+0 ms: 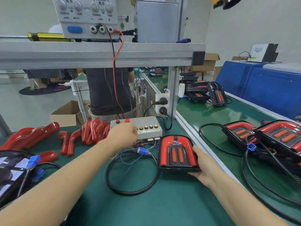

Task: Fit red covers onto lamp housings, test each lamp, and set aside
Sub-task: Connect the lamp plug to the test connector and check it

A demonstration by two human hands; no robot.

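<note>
Left hand (123,136): resting on the button box (147,128), fingers curled, pinching nothing visible.
Right hand (204,167): fingers wrapped around the covered lamp (177,153), on the green mat (162,201).

The left hand (123,136) lay over the front of the control box (143,129), so its fingertips and whichever button they met were hidden; the right hand (205,167) had its fingers tucked out of sight under the lamp (177,154). At the left edge a dark housing (11,173) was cut off by the frame, its glossy face too blurred to read; at the right edge the finished lamps (280,136) ran out of view; the person behind the shelf (97,53) showed only as a torso (109,90).
</note>
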